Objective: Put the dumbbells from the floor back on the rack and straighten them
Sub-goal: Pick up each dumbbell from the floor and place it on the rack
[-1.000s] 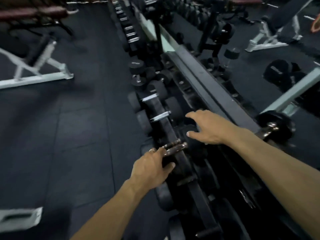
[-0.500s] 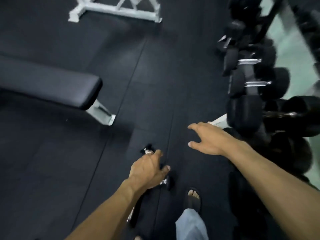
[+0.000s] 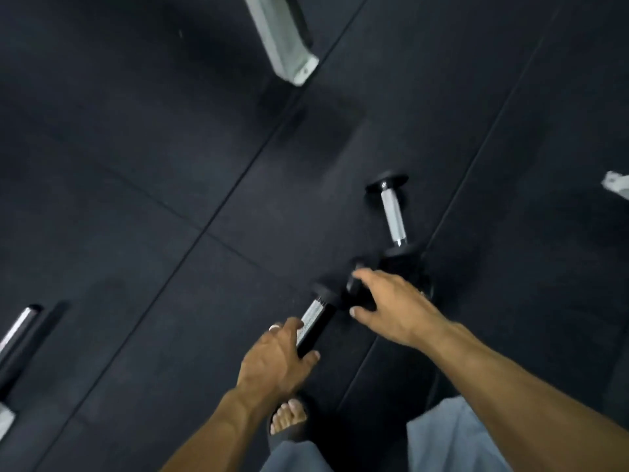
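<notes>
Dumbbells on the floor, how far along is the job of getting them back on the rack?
Nothing looks done from this view; no rack is visible. In hand: the left hand grips the handle of a small dumbbell; whether it is lifted is unclear. The right hand reaches, open, over its far end. Left: a second dumbbell lies untouched on the floor, then racking and straightening.

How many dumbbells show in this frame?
2. One dumbbell is gripped by the left hand; another lies on the floor beyond the right hand. Others may be out of view.
</notes>
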Demonstrator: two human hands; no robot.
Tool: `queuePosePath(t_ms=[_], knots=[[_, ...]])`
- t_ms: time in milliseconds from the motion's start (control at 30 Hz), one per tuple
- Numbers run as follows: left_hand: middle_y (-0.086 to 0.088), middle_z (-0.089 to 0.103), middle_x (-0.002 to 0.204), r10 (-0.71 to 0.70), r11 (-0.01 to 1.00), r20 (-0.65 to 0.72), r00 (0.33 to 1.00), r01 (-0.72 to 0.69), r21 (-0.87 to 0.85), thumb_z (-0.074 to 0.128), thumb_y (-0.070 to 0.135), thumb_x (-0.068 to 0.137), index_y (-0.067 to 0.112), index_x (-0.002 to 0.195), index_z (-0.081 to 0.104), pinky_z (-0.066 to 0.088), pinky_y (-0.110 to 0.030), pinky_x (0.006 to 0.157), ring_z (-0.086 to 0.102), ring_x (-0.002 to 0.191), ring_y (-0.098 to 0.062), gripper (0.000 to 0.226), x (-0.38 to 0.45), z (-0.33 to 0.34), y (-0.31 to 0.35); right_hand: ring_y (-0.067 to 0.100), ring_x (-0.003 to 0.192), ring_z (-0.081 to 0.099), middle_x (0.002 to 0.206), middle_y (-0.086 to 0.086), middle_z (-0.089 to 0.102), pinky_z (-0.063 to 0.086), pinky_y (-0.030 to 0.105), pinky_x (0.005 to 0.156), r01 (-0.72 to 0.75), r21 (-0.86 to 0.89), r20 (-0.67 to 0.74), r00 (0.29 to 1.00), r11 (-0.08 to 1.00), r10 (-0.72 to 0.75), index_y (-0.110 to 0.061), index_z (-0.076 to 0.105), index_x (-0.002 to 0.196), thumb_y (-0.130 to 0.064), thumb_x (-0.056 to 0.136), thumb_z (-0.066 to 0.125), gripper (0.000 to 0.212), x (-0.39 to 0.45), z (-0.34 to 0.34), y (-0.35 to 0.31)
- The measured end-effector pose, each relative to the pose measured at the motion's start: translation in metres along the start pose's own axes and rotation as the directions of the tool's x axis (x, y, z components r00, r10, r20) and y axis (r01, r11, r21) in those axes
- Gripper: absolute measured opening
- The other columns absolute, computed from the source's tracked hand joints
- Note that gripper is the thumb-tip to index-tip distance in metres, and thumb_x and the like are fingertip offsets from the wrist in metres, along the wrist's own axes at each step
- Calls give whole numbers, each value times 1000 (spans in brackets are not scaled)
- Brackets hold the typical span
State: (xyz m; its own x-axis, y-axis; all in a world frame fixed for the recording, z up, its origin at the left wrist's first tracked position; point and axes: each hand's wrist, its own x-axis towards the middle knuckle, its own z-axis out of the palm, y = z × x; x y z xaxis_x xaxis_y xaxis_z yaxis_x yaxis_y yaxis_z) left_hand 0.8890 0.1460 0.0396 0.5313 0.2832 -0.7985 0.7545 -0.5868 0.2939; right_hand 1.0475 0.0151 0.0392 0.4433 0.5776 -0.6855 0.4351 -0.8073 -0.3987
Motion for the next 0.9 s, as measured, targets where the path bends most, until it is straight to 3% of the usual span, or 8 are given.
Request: queuePosePath(t_ms=[133, 300, 400, 533, 767, 833, 900], knots=[[-4, 54, 120, -17, 1000, -31, 999, 17, -9, 61, 48, 85, 23, 129, 44, 46, -39, 94, 53, 114, -24, 54, 57, 45, -37, 23, 132, 47, 144, 1, 49, 39, 34, 108, 69, -52, -11, 998, 996, -69, -22, 34, 149, -42, 86, 70, 75, 57, 57, 11], [-4, 54, 120, -53, 998, -29, 998, 52, -21, 63, 50, 83, 22, 128, 43, 47, -40, 91, 55, 111, -26, 57, 113, 82, -66, 22, 141, 36, 138, 6, 54, 9, 38, 123, 177, -276, 22, 984, 945, -178, -17, 43, 141, -53, 82, 69, 73, 115, 88, 19], [-2, 59, 121, -60, 997, -14, 998, 60, -39, 66, 56, 78, 27, 131, 43, 49, -37, 89, 58, 110, -24, 65, 132, 95, -71, 18, 146, 28, 134, 3, 60, -5, 45, 122, 173, -408, 43, 984, 896, -171, -17, 48, 135, -61, 83, 62, 70, 132, 102, 25], [0, 64, 115, -103, 995, -4, 995, 103, -4, 69, 65, 68, 35, 128, 46, 49, -36, 84, 61, 105, -24, 71, 141, 108, -78, 15, 141, 37, 119, -2, 68, -15, 52, 118, 164, -559, 33, 984, 813, -176, -20, 54, 124, -70, 83, 52, 65, 138, 116, 33], [-1, 67, 107, -68, 997, -82, 994, 70, 14, 66, 47, 82, 30, 118, 51, 44, -34, 84, 62, 100, -25, 42, 137, 114, -82, 14, 109, 63, 95, -6, 69, -17, 47, 118, 128, -506, -75, 979, 853, -192, -26, 61, 104, -63, 84, 59, 42, 139, 119, 31], [0, 67, 101, -71, 997, -95, 993, 68, -31, 67, 47, 81, 28, 111, 51, 44, -33, 75, 62, 94, -24, 39, 129, 113, -79, 13, 113, 63, 107, -3, 71, -19, 47, 118, 149, -466, -70, 976, 872, -204, -27, 61, 109, -61, 85, 61, 41, 136, 115, 30], [2, 65, 94, -78, 994, -114, 990, 68, -89, 69, 46, 79, 29, 106, 51, 41, -31, 68, 61, 88, -22, 37, 117, 108, -75, 12, 130, 53, 129, 4, 66, -17, 47, 119, 189, -421, -48, 972, 887, -229, -27, 60, 118, -57, 84, 64, 45, 132, 106, 27]])
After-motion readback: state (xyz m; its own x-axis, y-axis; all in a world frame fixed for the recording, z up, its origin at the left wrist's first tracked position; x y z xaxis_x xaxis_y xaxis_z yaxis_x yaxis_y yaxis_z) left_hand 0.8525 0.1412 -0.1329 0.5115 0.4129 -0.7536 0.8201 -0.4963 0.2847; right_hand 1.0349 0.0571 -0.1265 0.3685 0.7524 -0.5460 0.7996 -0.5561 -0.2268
